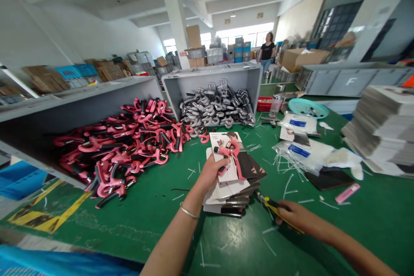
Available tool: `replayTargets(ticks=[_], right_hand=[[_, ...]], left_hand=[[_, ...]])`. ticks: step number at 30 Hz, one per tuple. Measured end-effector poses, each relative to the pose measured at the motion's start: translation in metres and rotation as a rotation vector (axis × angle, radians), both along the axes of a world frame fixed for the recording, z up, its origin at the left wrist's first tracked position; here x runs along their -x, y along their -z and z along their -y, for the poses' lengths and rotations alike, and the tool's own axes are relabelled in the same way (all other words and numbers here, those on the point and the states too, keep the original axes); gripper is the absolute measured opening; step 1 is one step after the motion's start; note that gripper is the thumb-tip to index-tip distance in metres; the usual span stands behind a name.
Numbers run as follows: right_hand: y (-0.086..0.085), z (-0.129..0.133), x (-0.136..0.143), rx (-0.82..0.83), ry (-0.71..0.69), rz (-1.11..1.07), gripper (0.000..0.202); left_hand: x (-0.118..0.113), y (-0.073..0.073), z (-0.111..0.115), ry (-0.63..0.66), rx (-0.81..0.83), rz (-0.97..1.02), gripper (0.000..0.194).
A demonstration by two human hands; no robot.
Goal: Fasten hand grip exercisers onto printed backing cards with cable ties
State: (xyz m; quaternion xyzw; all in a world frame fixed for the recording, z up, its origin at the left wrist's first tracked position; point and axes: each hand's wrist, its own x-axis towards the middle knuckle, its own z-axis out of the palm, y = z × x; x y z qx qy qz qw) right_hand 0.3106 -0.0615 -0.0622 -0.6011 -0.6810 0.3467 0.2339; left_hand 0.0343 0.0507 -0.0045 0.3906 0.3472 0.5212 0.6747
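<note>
My left hand is closed on a pink hand grip exerciser, pressing it against a white printed card. Beneath lies an uneven stack of cards, with dark sides showing at its right. In my right hand, the fingers are wrapped round yellow-and-black pliers. Their metal jaws point at the lower right corner of the card stack; whether they touch it I cannot tell. Many pink-and-black hand grips spill from a tipped grey crate at the left.
Grey hand grips fill a second tipped crate. White plastic strips lie scattered over the green table. To the right are plastic bags, a turquoise tray and card stacks. A person stands far behind.
</note>
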Motion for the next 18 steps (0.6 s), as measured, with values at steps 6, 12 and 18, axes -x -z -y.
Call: replayTargets(ticks=[6,12,18], right_hand=[[-0.02,0.024,-0.031,0.389,0.258,-0.697,0.034],[-0.065,-0.05,0.005,-0.293,-0.12,0.199,0.051],[-0.079,-0.089,0.035,-0.697,-0.223,0.884,0.067]], left_hand=[[0.002,-0.004,0.003,-0.012,0.007,0.054,0.048],[0.001,-0.007,0.005,-0.013,0.004,0.046,0.044],[0.0,0.002,0.002,-0.02,-0.049,0.0,0.048]])
